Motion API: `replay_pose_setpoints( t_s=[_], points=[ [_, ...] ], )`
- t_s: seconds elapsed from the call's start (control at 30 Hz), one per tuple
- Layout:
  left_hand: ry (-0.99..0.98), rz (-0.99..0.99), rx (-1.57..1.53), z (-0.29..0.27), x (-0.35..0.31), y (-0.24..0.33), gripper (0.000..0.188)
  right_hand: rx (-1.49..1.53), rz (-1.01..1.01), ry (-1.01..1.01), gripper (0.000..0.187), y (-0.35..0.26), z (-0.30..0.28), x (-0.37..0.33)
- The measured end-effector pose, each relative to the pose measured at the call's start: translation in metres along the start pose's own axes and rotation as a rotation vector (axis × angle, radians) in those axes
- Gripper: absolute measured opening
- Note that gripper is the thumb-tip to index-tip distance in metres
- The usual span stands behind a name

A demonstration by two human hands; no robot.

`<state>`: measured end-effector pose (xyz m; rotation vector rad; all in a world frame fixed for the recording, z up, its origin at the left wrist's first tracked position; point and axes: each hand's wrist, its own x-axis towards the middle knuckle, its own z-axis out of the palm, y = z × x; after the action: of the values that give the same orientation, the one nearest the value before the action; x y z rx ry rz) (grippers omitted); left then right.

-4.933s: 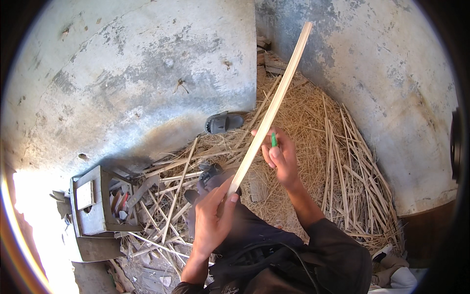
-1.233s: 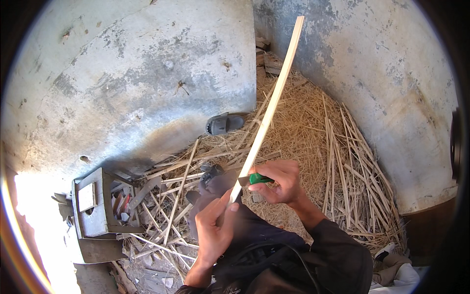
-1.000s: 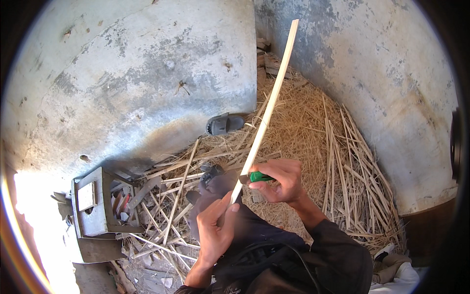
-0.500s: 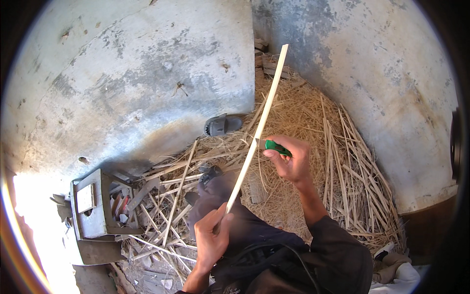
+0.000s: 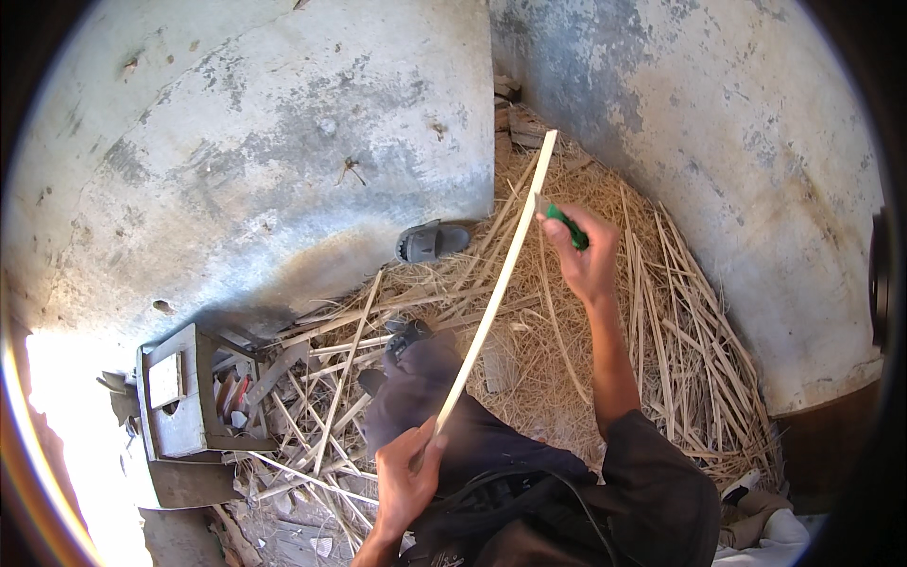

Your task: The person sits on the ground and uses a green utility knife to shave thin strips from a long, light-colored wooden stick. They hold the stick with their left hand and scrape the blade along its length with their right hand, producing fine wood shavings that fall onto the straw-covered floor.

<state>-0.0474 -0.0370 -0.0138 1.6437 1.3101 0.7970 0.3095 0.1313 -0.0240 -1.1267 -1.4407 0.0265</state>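
My left hand (image 5: 406, 470) is closed round the lower end of a long pale strip of split wood or bamboo (image 5: 498, 288). The strip slants up and to the right, away from my body. My right hand (image 5: 588, 250) grips a green-handled utility knife (image 5: 569, 228), its blade against or right beside the strip's right edge, towards the far end. A thin curled shaving (image 5: 557, 317) hangs or lies below the knife.
Shavings (image 5: 539, 378) cover the floor, with a stack of strips (image 5: 694, 350) along the right wall and loose strips (image 5: 321, 416) at left. A grey sandal (image 5: 432, 242) lies by the left wall (image 5: 283, 142). A worn wooden box (image 5: 179, 392) with things inside stands at left.
My right hand and the knife have moved up along the strip, away from my body. The strip's far end has dropped lower in view. My left hand keeps its hold.
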Motion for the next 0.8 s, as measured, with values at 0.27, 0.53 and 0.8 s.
replay_pose_setpoints(
  t_s=[0.27, 0.53, 0.8],
  points=[
    [-0.014, -0.043, -0.007, -0.006, -0.012, -0.007, 0.029, -0.042, 0.117, 0.072, 0.053, 0.026, -0.01, 0.043],
    [0.11, 0.018, 0.014, -0.007, -0.014, -0.018, 0.031, -0.07, 0.234, 0.14, 0.047, 0.04, -0.029, 0.054],
    [0.164, 0.048, 0.086, -0.004, 0.016, 0.007, 0.033, 0.456, 0.314, -0.191, 0.042, -0.014, 0.009, -0.021]
  ],
)
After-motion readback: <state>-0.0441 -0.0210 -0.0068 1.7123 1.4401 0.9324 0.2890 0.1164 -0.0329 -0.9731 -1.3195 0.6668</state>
